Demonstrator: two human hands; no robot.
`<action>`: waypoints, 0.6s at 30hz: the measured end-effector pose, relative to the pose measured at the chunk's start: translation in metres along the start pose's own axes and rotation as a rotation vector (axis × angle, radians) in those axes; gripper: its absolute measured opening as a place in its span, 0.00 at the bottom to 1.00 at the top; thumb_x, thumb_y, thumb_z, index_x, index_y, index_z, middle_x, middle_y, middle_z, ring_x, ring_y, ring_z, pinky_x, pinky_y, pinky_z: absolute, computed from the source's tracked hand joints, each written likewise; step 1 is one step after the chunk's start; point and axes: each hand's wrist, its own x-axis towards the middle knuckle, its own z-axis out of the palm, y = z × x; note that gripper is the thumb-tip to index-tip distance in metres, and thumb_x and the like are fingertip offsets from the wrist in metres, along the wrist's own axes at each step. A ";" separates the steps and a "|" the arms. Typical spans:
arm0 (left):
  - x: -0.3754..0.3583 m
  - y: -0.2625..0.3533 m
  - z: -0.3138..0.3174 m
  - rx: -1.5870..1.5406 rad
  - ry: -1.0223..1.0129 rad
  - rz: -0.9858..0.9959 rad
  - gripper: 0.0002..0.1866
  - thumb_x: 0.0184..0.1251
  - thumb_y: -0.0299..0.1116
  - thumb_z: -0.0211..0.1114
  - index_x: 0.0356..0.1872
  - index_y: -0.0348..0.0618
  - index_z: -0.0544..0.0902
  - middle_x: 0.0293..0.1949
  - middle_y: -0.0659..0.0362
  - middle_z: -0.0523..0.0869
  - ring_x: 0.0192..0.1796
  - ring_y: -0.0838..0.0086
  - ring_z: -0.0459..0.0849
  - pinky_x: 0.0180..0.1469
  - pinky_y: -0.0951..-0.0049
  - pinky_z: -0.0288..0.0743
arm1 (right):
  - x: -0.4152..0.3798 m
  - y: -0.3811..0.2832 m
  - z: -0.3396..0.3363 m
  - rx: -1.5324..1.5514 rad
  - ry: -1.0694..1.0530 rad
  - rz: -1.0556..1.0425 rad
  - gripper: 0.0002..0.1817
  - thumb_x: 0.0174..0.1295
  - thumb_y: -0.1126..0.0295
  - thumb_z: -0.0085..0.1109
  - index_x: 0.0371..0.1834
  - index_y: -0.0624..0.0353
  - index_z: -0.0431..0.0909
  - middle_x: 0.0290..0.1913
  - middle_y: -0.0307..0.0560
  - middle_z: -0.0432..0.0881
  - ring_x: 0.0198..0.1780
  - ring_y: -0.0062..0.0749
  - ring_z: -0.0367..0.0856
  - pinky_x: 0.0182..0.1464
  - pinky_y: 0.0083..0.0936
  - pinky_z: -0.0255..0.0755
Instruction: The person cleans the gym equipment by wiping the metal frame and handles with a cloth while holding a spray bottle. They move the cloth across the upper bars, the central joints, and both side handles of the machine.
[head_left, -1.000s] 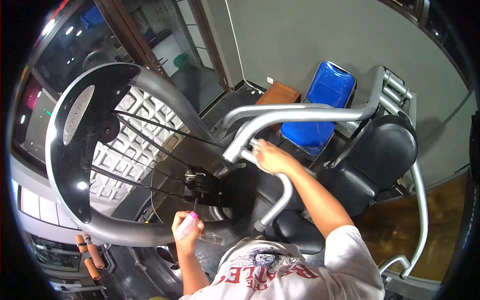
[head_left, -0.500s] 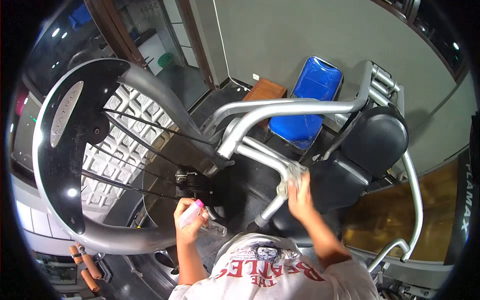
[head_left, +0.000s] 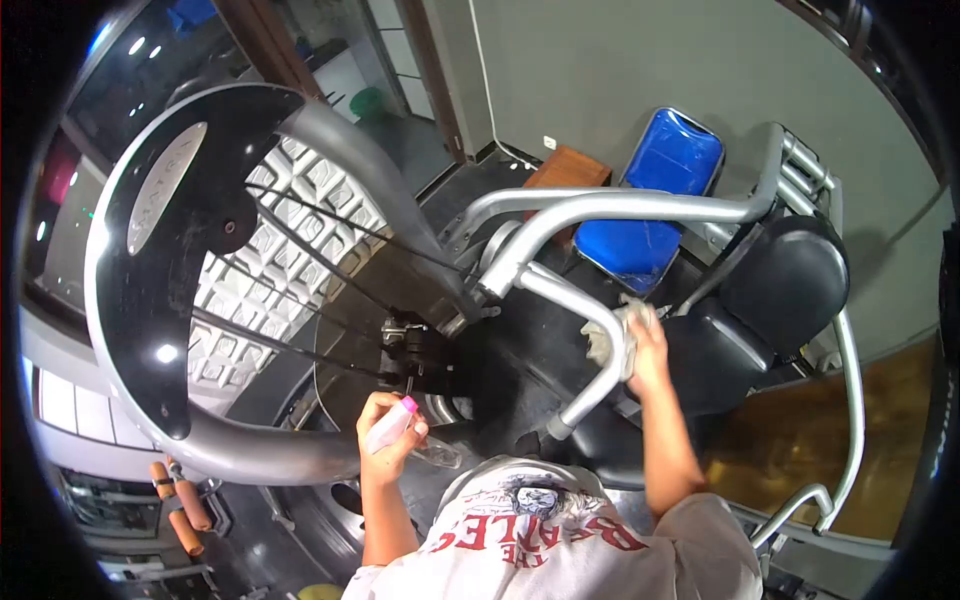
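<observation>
At my far left stands the machine's big rounded frame, with orange foam rollers on the floor side of it and black cables running across to a metal fitting. Just below that fitting, my left hand is closed around a clear bottle with a pink top; the bottle is tilted, and I can't tell whether a finger is pressing anything on it. Further right, the bent silver handle comes off the thick upper arm and curves down to its lower end. At that curve my right hand has a crumpled pale cloth bunched against the metal, fingers curled over the cloth; whether it wraps right round the handle I can't see. As for how far along this is, the cloth is at the bend, with the handle's upper stretch and its lower end outside it. The bare metal looks shiny, but I can't tell damp from dry, so I can't say which parts are done or left. Beyond the handle are a blue chair and, further right, the black seat, the round backrest and a long silver rail.
</observation>
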 end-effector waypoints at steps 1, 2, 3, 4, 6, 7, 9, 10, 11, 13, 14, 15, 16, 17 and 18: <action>-0.004 -0.005 -0.010 -0.044 -0.008 0.018 0.17 0.58 0.18 0.73 0.43 0.40 0.74 0.35 0.56 0.83 0.30 0.77 0.83 0.28 0.77 0.80 | 0.016 -0.017 0.009 -0.270 -0.077 -0.067 0.15 0.76 0.69 0.58 0.62 0.60 0.74 0.50 0.43 0.82 0.49 0.27 0.84 0.52 0.27 0.81; -0.009 -0.006 -0.014 -0.048 0.006 0.025 0.17 0.58 0.18 0.73 0.43 0.40 0.74 0.35 0.57 0.83 0.30 0.77 0.83 0.28 0.77 0.80 | 0.038 -0.036 0.008 -0.506 -0.332 0.058 0.13 0.76 0.69 0.57 0.58 0.61 0.75 0.49 0.42 0.83 0.50 0.27 0.83 0.52 0.29 0.79; -0.012 -0.006 -0.016 -0.053 0.016 0.031 0.17 0.58 0.18 0.73 0.44 0.39 0.74 0.35 0.57 0.83 0.30 0.77 0.83 0.29 0.78 0.80 | 0.051 -0.053 0.025 -0.695 -0.426 0.105 0.12 0.76 0.68 0.57 0.56 0.60 0.76 0.48 0.43 0.83 0.50 0.26 0.82 0.52 0.29 0.78; -0.014 -0.006 -0.019 -0.057 0.023 0.038 0.17 0.58 0.18 0.73 0.44 0.39 0.74 0.35 0.57 0.83 0.30 0.77 0.83 0.29 0.78 0.80 | 0.062 -0.066 0.044 -0.884 -0.516 0.152 0.11 0.76 0.67 0.56 0.55 0.60 0.76 0.48 0.43 0.83 0.51 0.25 0.82 0.53 0.29 0.77; -0.018 -0.005 -0.014 -0.042 0.044 0.045 0.18 0.57 0.19 0.73 0.44 0.40 0.73 0.35 0.57 0.81 0.30 0.77 0.82 0.28 0.76 0.79 | 0.092 -0.057 0.079 -1.102 -0.680 0.131 0.14 0.73 0.62 0.58 0.53 0.59 0.74 0.44 0.54 0.83 0.43 0.36 0.83 0.48 0.34 0.77; -0.020 -0.005 -0.009 -0.035 0.055 0.049 0.18 0.56 0.20 0.73 0.43 0.40 0.73 0.34 0.58 0.80 0.29 0.76 0.82 0.27 0.76 0.79 | 0.104 -0.043 0.096 -1.249 -0.703 -0.074 0.15 0.72 0.62 0.56 0.55 0.60 0.74 0.45 0.60 0.83 0.45 0.45 0.84 0.50 0.40 0.77; -0.022 -0.006 -0.001 -0.055 0.034 0.058 0.18 0.56 0.20 0.73 0.43 0.40 0.73 0.35 0.57 0.81 0.29 0.76 0.82 0.27 0.76 0.79 | 0.117 -0.015 0.123 -1.395 -0.691 -0.327 0.17 0.72 0.63 0.54 0.57 0.60 0.74 0.48 0.67 0.83 0.49 0.57 0.84 0.53 0.51 0.76; -0.024 -0.006 0.002 -0.062 0.024 0.063 0.18 0.56 0.20 0.73 0.43 0.40 0.73 0.35 0.57 0.81 0.29 0.76 0.82 0.27 0.76 0.79 | 0.118 -0.004 0.134 -1.397 -0.662 -0.369 0.17 0.72 0.64 0.53 0.58 0.60 0.73 0.50 0.68 0.82 0.51 0.61 0.83 0.55 0.55 0.75; -0.025 -0.006 0.004 -0.074 0.015 0.067 0.18 0.56 0.19 0.73 0.43 0.40 0.72 0.35 0.57 0.81 0.29 0.76 0.82 0.26 0.77 0.78 | 0.120 0.002 0.140 -1.399 -0.633 -0.414 0.17 0.72 0.64 0.53 0.59 0.60 0.73 0.52 0.69 0.81 0.52 0.66 0.82 0.57 0.59 0.74; -0.027 -0.007 0.007 -0.097 -0.003 0.074 0.18 0.56 0.19 0.73 0.42 0.41 0.72 0.35 0.57 0.81 0.28 0.76 0.82 0.26 0.77 0.78 | 0.088 -0.009 0.141 -1.415 -0.573 -0.556 0.17 0.72 0.65 0.53 0.60 0.60 0.73 0.54 0.66 0.78 0.52 0.66 0.80 0.57 0.59 0.73; -0.028 -0.008 0.008 -0.110 -0.011 0.075 0.18 0.56 0.18 0.73 0.42 0.41 0.72 0.35 0.56 0.81 0.28 0.76 0.82 0.26 0.77 0.78 | 0.064 -0.019 0.139 -1.423 -0.544 -0.625 0.17 0.71 0.66 0.53 0.60 0.60 0.73 0.56 0.64 0.77 0.52 0.67 0.79 0.58 0.60 0.73; -0.029 -0.008 0.008 -0.104 -0.012 0.071 0.18 0.56 0.18 0.73 0.42 0.41 0.72 0.35 0.56 0.81 0.28 0.76 0.82 0.26 0.77 0.78 | 0.040 -0.031 0.135 -1.524 -0.535 -0.673 0.17 0.70 0.67 0.55 0.59 0.59 0.74 0.57 0.60 0.74 0.53 0.67 0.76 0.55 0.59 0.74; -0.030 -0.010 0.008 -0.099 -0.001 0.078 0.18 0.56 0.18 0.73 0.42 0.41 0.72 0.35 0.56 0.81 0.28 0.76 0.82 0.26 0.77 0.78 | 0.022 -0.037 0.124 -1.567 -0.519 -0.817 0.16 0.68 0.69 0.55 0.57 0.58 0.75 0.56 0.58 0.75 0.54 0.64 0.75 0.53 0.56 0.74; -0.031 -0.012 0.005 -0.090 0.010 0.086 0.18 0.56 0.18 0.73 0.42 0.41 0.72 0.35 0.56 0.81 0.28 0.76 0.81 0.26 0.77 0.78 | 0.006 -0.042 0.112 -1.694 -0.489 -0.950 0.15 0.65 0.70 0.55 0.55 0.55 0.78 0.55 0.55 0.75 0.53 0.58 0.75 0.53 0.52 0.73; -0.033 -0.013 0.002 -0.079 0.020 0.091 0.18 0.56 0.18 0.73 0.42 0.41 0.72 0.35 0.56 0.81 0.28 0.76 0.81 0.26 0.77 0.78 | -0.011 -0.049 0.101 -1.780 -0.504 -0.932 0.15 0.64 0.69 0.55 0.54 0.53 0.79 0.55 0.54 0.76 0.52 0.55 0.74 0.53 0.50 0.71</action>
